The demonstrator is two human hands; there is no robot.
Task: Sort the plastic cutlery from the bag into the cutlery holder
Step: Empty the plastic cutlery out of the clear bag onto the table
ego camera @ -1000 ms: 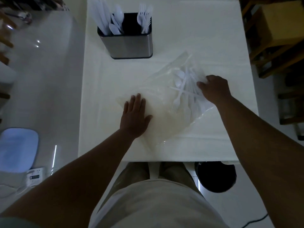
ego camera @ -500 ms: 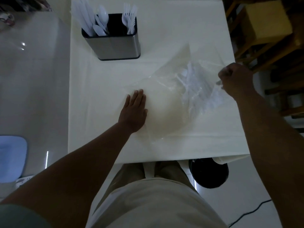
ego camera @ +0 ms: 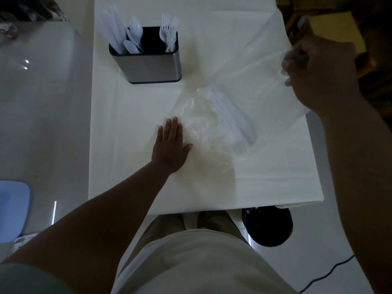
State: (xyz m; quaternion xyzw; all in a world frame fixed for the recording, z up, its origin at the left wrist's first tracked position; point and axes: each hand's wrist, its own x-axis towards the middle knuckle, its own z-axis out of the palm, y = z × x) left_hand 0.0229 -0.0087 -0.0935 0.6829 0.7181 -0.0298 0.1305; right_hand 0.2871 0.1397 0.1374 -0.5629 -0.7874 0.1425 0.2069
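Note:
A clear plastic bag lies across the middle of the white table. My right hand grips the bag's far right corner in a fist and holds it up, so the film stretches tight. White plastic cutlery is bunched low in the bag, on the table. My left hand presses flat on the bag's left end, fingers straight. The steel cutlery holder stands at the back left with knives, spoons and forks upright in it.
A dark round bin stands on the floor under the table's near right corner. Wooden furniture is close past the right edge. A pale blue object lies on the glossy floor at the left. A cable runs at the bottom right.
My right hand has left the cutlery, closed on the bag's right corner and pulled it up and to the right. The cutlery slid down inside. My left hand stayed pressed flat.

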